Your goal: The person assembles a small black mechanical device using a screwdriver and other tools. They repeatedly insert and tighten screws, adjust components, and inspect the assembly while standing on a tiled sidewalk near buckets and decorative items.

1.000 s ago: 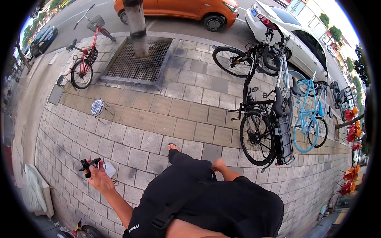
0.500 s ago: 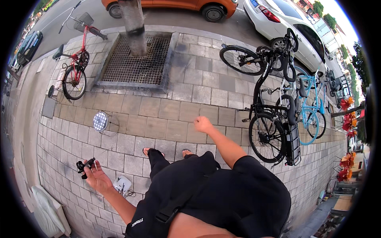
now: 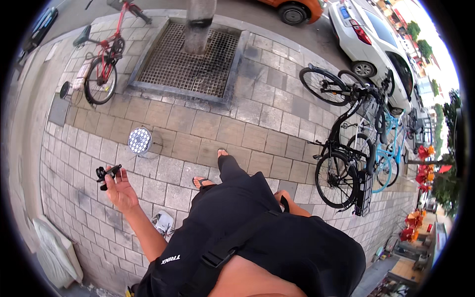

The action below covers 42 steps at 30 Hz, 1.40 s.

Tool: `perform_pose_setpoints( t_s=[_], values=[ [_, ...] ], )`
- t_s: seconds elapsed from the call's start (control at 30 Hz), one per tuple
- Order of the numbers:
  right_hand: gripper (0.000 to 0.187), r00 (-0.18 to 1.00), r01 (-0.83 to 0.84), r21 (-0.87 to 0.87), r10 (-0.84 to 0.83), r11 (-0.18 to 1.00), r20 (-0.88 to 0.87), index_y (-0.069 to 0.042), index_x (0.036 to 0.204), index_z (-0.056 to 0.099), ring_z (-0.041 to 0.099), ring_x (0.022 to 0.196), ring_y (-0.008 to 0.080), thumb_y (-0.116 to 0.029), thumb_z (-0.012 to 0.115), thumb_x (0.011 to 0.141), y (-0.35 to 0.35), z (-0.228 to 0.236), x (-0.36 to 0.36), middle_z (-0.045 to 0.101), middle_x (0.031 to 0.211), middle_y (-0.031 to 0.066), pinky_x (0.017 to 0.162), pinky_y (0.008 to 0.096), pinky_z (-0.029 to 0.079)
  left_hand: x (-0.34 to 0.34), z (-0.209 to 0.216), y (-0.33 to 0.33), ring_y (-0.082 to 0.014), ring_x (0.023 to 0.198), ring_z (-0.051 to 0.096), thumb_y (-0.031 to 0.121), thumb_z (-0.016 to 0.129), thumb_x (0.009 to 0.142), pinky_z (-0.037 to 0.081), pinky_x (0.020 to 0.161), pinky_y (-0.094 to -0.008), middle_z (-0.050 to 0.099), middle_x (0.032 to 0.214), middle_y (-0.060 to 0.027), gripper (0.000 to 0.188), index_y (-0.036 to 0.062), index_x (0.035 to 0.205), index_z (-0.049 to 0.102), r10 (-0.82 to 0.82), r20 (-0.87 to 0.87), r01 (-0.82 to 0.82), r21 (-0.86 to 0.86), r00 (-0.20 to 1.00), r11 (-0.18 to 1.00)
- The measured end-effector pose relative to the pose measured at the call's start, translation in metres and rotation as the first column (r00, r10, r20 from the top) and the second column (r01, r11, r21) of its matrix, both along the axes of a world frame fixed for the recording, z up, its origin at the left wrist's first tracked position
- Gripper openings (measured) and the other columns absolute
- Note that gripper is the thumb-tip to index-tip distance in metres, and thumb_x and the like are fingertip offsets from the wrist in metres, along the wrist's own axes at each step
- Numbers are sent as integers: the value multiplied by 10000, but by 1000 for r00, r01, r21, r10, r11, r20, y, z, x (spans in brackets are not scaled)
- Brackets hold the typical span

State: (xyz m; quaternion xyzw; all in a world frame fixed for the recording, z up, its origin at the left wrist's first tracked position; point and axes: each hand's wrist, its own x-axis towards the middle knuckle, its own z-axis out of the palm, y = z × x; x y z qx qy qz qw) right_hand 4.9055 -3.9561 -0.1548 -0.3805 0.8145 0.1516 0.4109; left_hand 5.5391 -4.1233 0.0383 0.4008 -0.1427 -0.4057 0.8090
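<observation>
Out to my left, my left hand [image 3: 122, 195] pinches a small black part [image 3: 104, 174] between thumb and fingers. The part has a knobbly end and short arms; its exact kind does not show. My right hand [image 3: 284, 197] is down against the right side of my black clothing, next to a black strap. Its fingers are mostly hidden, and I cannot make out whether they hold anything. A round stool [image 3: 140, 141] with a blue-and-white patterned top stands beyond my left hand. Near my left forearm, a white-and-grey object [image 3: 163, 222] lies on the paving, partly covered by my clothing.
A red bicycle [image 3: 105, 64] stands at the far left. A tree trunk [image 3: 199, 29] rises from a square grate [image 3: 163, 59]. To the right are a black bicycle [image 3: 336, 173] and a light-blue one [image 3: 388, 161]. A white car [image 3: 368, 39] is parked behind them.
My right hand has dropped from out in front to my side. One foot has stepped ahead, and the view has shifted. My left hand still holds the black part.
</observation>
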Motion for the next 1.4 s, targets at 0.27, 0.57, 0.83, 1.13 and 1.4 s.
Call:
perform_pose_setpoints(
  t_s=[0.27,0.57,0.83,1.13,1.4],
  values=[
    [188,922,-136,-104,164,985,351,19,906,763,657,562,181,-156,709,869,-279,-33,93,673,670,78,508,336,536,21,29,13,-240,1094,654,189,701,997,549,949,-451,639,1313,-66,364,102,1326,574,401,205,-424,79,893,902],
    [120,767,-473,-100,464,876,443,-1,902,701,670,613,187,-28,585,888,-571,-41,312,666,760,104,503,332,592,3,49,136,-223,1072,662,184,715,983,570,935,-461,640,1273,-76,383,68,1318,571,849,271,-885,30,454,464],
    [146,604,-654,-170,644,737,470,51,906,689,688,636,200,-80,625,903,-532,-24,560,692,777,112,536,339,603,44,-28,190,-256,1152,627,197,706,994,543,963,-448,630,1348,-103,352,84,1307,591,973,89,-976,68,211,206],
    [151,442,-802,44,542,596,714,3,1047,683,679,667,161,-127,658,975,-374,18,813,695,850,69,595,308,593,129,-46,215,-273,1193,610,192,707,991,531,990,-473,596,1388,-115,442,77,1385,541,973,10,-959,172,229,224],
    [193,71,-995,13,627,97,776,36,1103,675,688,729,155,-75,659,946,-242,-16,974,694,919,63,641,293,599,134,-91,210,-287,1152,652,117,746,944,530,982,-485,578,1345,-108,609,38,1468,445,997,-55,-949,315,-52,-33]
  ],
)
